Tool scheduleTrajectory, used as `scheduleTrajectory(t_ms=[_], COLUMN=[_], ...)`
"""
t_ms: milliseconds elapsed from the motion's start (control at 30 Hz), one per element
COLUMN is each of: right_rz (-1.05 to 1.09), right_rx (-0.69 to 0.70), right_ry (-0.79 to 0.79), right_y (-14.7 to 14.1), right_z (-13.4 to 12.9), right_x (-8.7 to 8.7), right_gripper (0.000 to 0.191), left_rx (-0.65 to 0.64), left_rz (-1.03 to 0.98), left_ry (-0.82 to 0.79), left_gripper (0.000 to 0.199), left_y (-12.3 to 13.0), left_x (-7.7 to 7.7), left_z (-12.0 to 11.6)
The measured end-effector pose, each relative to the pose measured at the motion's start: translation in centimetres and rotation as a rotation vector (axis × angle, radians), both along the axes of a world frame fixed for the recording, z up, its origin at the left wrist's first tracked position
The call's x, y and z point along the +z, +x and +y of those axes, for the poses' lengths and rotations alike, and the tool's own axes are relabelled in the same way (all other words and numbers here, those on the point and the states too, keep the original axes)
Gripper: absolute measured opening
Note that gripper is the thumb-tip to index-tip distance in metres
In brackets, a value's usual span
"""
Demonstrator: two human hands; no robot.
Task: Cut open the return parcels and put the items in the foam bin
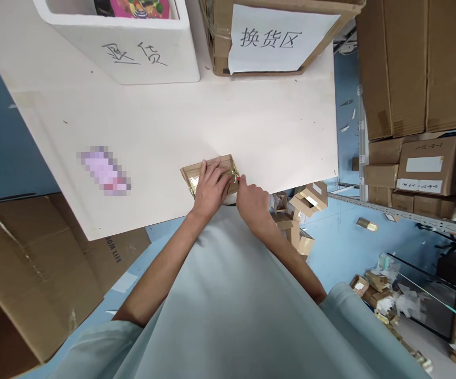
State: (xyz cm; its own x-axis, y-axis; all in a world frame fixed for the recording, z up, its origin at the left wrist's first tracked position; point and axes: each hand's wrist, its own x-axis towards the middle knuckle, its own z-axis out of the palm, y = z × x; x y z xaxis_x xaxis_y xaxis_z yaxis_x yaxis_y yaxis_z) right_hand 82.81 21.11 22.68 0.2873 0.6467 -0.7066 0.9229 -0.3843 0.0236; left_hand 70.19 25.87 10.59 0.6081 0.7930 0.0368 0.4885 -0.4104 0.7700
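A small flat cardboard box (190, 172) with shiny tape at both ends lies near the front edge of the white table (267, 126). My left hand (209, 188) rests on top of the box, its fingers spread across the cardboard. At the box's right end is my right hand (253, 202), closed around a small red tool (239, 179) whose tip touches or nearly touches the taped edge. Most of the tool is hidden inside the fist, so its kind cannot be made out.
A white foam bin (157, 58) and a cardboard box with a paper sign (283, 39) stand at the table's back. A blurred pink item (105, 171) lies left. Shelved boxes (433, 166) are at right; a large carton (46, 263) stands lower left.
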Motion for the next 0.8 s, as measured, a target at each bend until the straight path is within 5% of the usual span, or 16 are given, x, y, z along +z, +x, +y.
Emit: scheduleTrajectory(t_ms=[267,500,600,800], right_rz=[-0.017,0.042,0.087,0.101], right_rx=[-0.037,-0.100,-0.187,-0.293], right_ry=[-0.110,0.117,0.228,0.258], right_y=[0.1,0.8,2.4,5.0], right_z=[-3.3,-2.8,-1.8,-0.4], right_x=[-0.7,1.6,-1.0,-11.2], right_gripper=[0.058,0.052,0.051,0.046], left_rx=[0.017,0.084,0.149,0.392], left_rz=[-0.024,-0.036,-0.005,0.072], left_ry=[0.013,0.049,0.042,0.060], left_gripper=[0.021,0.026,0.034,0.055], left_y=[-0.6,-4.3,-7.8,-14.6], left_x=[-0.7,-1.5,-1.6,-1.3], left_z=[-0.7,-0.3,-0.4,-1.7])
